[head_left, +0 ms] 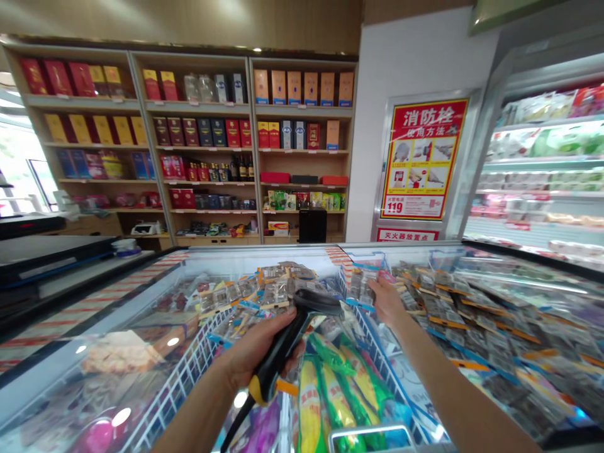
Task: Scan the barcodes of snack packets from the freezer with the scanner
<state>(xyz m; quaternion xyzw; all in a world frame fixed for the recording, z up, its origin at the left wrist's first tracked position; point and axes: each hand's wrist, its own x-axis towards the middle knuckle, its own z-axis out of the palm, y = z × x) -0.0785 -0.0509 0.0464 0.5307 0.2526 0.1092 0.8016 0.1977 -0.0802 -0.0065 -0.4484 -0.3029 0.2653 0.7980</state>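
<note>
My left hand (257, 343) is wrapped round the grip of a black and yellow barcode scanner (278, 352), its head pointing to the right and its cable hanging down. With fingers closed, my right hand (385, 302) grips the edge of a clear snack packet (361, 286) with blue strips, beyond the scanner head. Below my hands, a white wire basket (182, 371) holds bags of corn (330, 402) in green and yellow wrapping. More small packets (278, 283) are heaped behind the scanner. My right fingertips are partly hidden behind the packet.
Many packets (453, 314) lie spread on the freezer's glass at the right. A sliding glass lid (117, 314) covers the left side. Shelves (207, 148) of boxed goods stand at the back, beside a red poster (425, 160) and a lit display fridge (542, 163).
</note>
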